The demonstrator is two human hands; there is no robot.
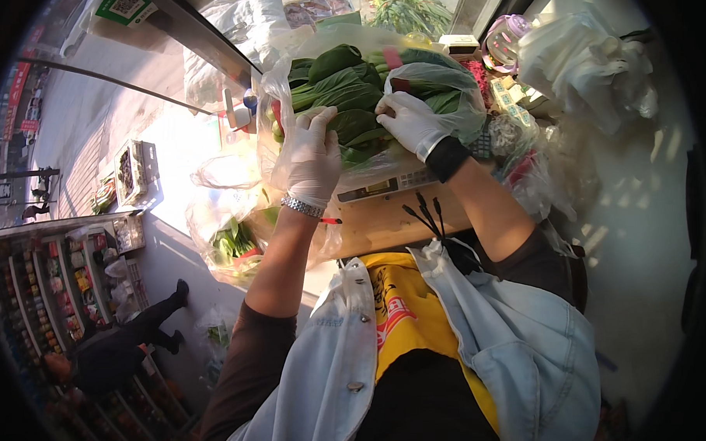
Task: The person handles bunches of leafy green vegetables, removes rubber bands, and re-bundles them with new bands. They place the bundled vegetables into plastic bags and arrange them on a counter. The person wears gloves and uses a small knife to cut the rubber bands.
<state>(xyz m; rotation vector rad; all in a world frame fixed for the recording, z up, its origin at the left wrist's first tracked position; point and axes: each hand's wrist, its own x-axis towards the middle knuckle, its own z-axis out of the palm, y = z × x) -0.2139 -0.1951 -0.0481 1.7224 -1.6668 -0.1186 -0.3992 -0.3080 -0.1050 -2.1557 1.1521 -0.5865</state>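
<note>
Several bunches of leafy greens (pixel 348 83), some bound with red tape, lie in a large clear plastic bag (pixel 380 161) on top of a digital scale (pixel 368 189). My left hand (pixel 314 155), in a white glove, rests at the bag's left side, its fingertips against the leaves; whether it grips the film cannot be told. On the right, my gloved right hand (pixel 411 122) pinches the bag's edge between thumb and fingers, above the leaves. The scale's display and some keys show below the bag, on a wooden counter (pixel 399 219).
Another plastic bag with bound greens (pixel 237 242) is at the left. Black cable ends (pixel 428 215) stick up near my body. At the right hang white plastic bags (pixel 581 67), beside a lidded bottle (pixel 503 43). A person (pixel 113 357) in dark clothes is by the shelves, lower left.
</note>
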